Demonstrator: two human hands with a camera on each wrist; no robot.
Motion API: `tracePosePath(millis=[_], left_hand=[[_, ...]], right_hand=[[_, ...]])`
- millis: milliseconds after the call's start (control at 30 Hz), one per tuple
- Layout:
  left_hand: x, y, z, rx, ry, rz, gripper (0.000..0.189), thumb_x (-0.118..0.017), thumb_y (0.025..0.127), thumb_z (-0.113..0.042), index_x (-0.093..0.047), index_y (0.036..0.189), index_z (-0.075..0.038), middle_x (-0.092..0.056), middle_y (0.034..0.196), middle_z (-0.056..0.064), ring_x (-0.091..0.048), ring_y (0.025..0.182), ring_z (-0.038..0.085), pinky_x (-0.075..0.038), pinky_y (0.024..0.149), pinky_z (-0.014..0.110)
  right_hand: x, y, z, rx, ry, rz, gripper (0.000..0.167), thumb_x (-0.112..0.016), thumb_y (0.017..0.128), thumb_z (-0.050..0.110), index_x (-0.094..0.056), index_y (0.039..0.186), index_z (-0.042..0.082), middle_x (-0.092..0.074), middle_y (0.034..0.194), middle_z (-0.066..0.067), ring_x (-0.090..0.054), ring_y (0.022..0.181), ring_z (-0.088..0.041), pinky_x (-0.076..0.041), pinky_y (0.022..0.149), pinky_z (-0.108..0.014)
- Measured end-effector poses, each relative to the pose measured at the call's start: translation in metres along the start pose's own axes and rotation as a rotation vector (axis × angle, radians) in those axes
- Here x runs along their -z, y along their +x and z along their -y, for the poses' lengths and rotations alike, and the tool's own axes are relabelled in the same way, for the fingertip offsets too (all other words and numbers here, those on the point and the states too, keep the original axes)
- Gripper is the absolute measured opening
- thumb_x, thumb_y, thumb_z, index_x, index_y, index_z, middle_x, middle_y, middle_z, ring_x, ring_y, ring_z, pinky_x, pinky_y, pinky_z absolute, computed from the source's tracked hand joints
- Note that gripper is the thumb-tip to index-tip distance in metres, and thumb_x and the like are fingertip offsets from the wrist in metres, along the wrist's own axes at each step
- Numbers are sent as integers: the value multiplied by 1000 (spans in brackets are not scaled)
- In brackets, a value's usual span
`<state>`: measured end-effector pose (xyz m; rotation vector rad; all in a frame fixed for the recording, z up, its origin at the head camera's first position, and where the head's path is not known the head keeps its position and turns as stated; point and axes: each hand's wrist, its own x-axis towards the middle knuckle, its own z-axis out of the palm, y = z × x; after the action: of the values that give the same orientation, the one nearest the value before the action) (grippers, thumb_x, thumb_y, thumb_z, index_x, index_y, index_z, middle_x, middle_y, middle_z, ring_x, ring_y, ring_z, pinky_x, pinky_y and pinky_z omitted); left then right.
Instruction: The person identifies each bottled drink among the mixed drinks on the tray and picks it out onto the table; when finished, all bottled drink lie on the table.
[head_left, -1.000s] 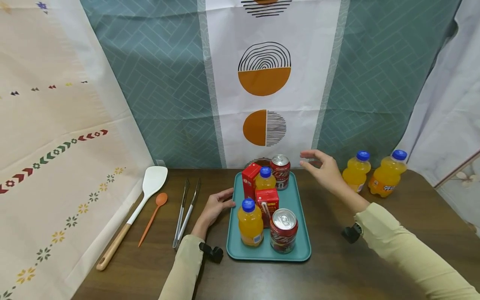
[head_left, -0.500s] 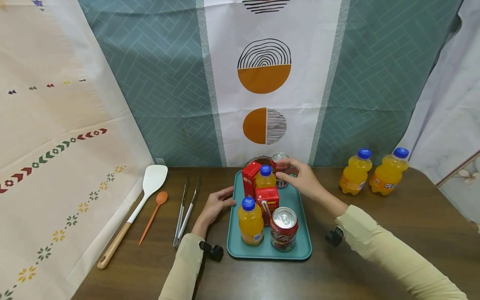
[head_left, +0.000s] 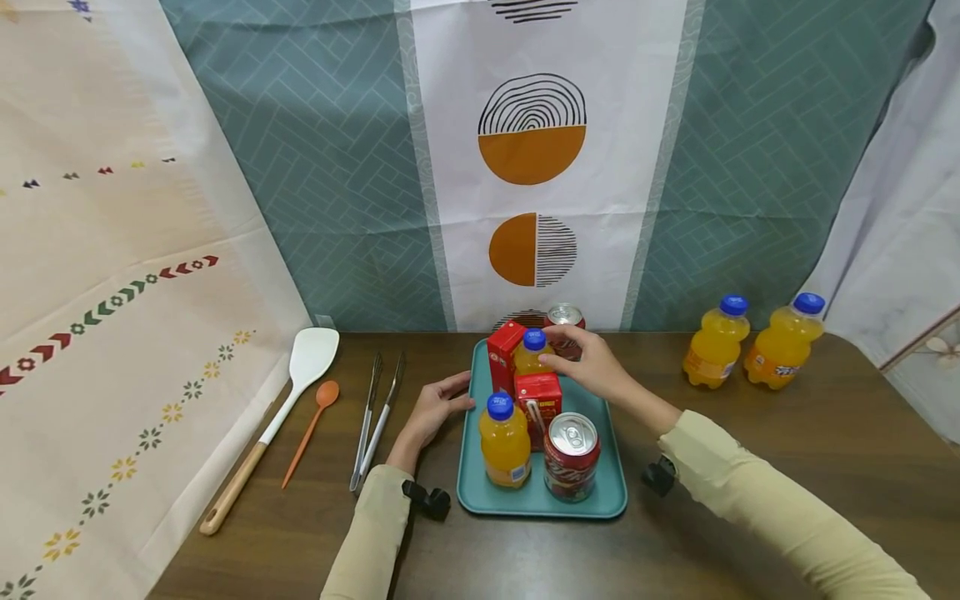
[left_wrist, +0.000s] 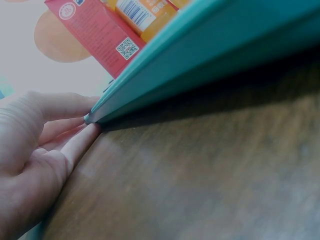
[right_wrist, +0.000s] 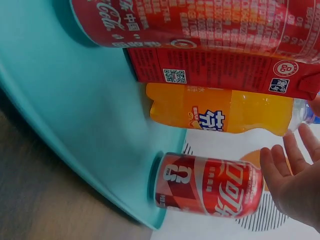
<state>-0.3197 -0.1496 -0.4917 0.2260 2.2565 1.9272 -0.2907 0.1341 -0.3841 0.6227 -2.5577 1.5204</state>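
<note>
My left hand (head_left: 435,411) touches the left rim of a teal tray (head_left: 540,505) with straight fingertips; in the left wrist view they meet the rim's edge. My right hand (head_left: 592,367) is over the tray, fingers spread close to the neck of the rear orange soda bottle (head_left: 527,360); contact cannot be told. Behind that hand stands a cola can (head_left: 565,317). Also upright on the tray are a front orange soda bottle (head_left: 505,446), a front cola can (head_left: 572,458), a red drink carton (head_left: 502,358) and a second red carton with a straw (head_left: 538,400).
Two more orange soda bottles (head_left: 714,346) stand on the table at the right. At the left lie a white spatula (head_left: 303,367) with a wooden handle, an orange spoon (head_left: 324,396) and metal tongs (head_left: 375,425). A patterned cloth (head_left: 525,167) hangs behind the table.
My right hand has moved left from beside the tray, past the rear cola can, to the rear orange soda bottle. The left hand stays at the tray rim.
</note>
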Motion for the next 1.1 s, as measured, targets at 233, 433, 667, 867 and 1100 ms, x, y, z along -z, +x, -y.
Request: tracePosePath(millis=[233,433,667,867,1100], left_hand=[[0,0,1,0,-12,10,50,-67,89,-3,-54,137,0,-54,142,21,-52,132,35,-48,106,40],[0,1,2,-10,-17,11,50,-68,89,-3,-55,137,-1,-55,141,21,-52,131,35,-49,105,38],[2,-1,0,-6,-10,5,51,-68,88,-2,-55,137,-1,-55,142,20,-52,132,34,-51,103,34],[3,-1,1,-9,-7,-1,50,-69,88,-3,-56,136,-3,-56,140,19,-53,132,33,-49,106,39],[1,0,1,-10,-17,-12,50,-69,87,-2,-57,136,-3,-57,139,18,-54,131,33,-50,105,39]], right_hand=[[-3,5,0,-40,16,22,45,-67,92,17,-56,130,-3,-65,119,-23,-61,104,-33,-56,93,-42],[-5,7,0,-57,44,24,44,-67,92,15,-56,130,-4,-64,120,-24,-62,107,-36,-54,97,-48],[-7,9,2,-88,54,36,46,-68,91,16,-56,130,-5,-65,119,-25,-63,106,-35,-56,96,-45],[-7,9,2,-150,74,51,47,-68,92,20,-55,131,-4,-63,122,-25,-62,105,-33,-60,86,-39],[-6,9,1,-166,90,66,49,-67,92,20,-54,133,-3,-62,126,-25,-61,112,-36,-60,88,-41]])
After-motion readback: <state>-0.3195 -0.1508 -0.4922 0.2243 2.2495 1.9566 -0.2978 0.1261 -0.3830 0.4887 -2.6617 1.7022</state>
